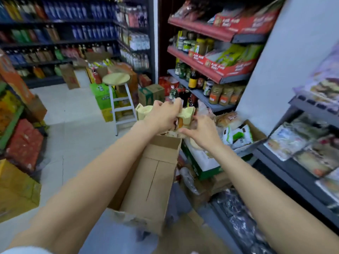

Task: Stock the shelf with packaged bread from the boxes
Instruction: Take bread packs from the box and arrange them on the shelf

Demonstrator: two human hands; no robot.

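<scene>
My left hand (163,114) pinches a bread pack (180,119) above the open cardboard box (156,173); my right hand (200,132) hovers beside it, fingers loosely curled, holding nothing. Pack mostly hidden, blurred.

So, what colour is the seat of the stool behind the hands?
The stool has a pale wooden seat on white legs, seen in the head view.

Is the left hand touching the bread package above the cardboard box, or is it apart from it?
Touching. In the head view the left hand has its fingers curled around the top of the bread package over the cardboard box, with no gap visible.
</scene>
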